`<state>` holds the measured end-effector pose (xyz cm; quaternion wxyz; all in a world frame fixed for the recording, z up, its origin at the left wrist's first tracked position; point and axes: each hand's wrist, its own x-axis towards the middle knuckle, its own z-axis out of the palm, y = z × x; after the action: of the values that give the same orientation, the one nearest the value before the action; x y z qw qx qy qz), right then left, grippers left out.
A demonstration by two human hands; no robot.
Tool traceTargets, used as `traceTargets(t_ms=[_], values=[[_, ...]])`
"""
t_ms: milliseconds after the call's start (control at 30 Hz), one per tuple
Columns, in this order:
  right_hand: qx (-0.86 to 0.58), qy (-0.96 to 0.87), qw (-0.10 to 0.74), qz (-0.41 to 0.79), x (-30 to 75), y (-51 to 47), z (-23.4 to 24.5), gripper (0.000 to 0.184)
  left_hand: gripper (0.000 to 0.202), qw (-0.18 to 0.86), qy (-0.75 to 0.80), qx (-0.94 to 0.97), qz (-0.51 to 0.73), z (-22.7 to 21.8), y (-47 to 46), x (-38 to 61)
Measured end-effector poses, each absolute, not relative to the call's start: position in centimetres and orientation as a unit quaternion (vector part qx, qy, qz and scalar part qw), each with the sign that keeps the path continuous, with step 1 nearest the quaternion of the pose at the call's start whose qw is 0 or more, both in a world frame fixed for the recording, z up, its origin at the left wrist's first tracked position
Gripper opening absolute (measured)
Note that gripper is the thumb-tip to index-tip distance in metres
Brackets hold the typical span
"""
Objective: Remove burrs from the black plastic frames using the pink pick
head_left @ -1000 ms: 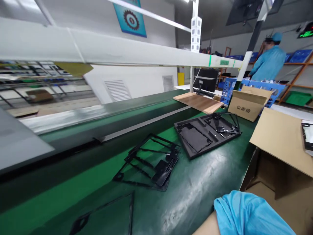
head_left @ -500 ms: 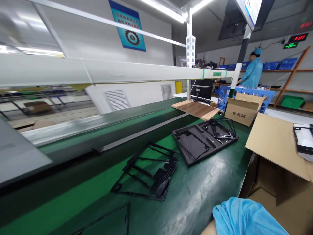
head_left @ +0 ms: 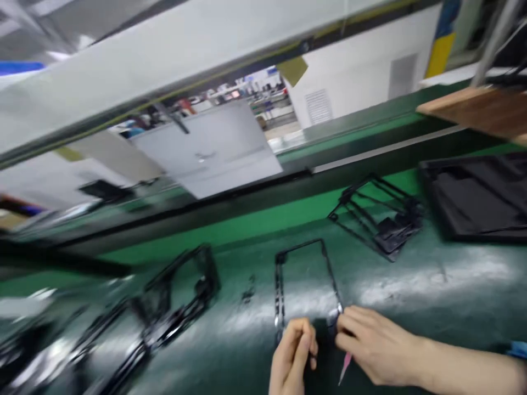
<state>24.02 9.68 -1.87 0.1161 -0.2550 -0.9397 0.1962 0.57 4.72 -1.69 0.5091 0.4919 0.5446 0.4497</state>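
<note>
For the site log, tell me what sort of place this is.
Most likely a factory assembly line: a long green-topped work bench, a pile of thin black plastic frames on it, a black moulded tray, and the left hand and right hand at one thin black rectangular frame.

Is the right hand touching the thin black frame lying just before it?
Cannot tell. In the head view, the right hand meets the near corner of the frame, but blur hides any contact.
</note>
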Motion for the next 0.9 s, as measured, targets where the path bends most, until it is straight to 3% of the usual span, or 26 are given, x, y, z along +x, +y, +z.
traceTargets(t_ms=[100, 267, 567, 767, 900], values=[[-0.256, -0.935, 0.137, 0.202, 24.5, 9.5, -1.8, 0.023, 0.044, 0.421, 0.6, 0.533, 0.423, 0.2, 4.9, -0.8], [-0.248, -0.931, 0.186, 0.192, 24.4, 9.3, -2.6, 0.03, 0.028, 0.306, 0.585, 0.705, 0.258, 1.6, 4.5, -2.1], [-0.245, -0.932, 0.18, 0.197, 24.4, 9.4, -2.2, 0.033, 0.023, 0.078, 0.508, 0.849, 0.122, 0.6, 2.9, -2.2], [-0.24, -0.933, 0.182, 0.196, 24.3, 9.5, -2.1, 0.033, 0.022, 0.019, 0.559, 0.823, 0.1, 2.6, 3.3, -4.4], [-0.237, -0.934, 0.19, 0.189, 24.3, 9.5, -2.1, 0.034, 0.018, 0.108, 0.605, 0.766, 0.188, 3.0, 3.5, -4.7]])
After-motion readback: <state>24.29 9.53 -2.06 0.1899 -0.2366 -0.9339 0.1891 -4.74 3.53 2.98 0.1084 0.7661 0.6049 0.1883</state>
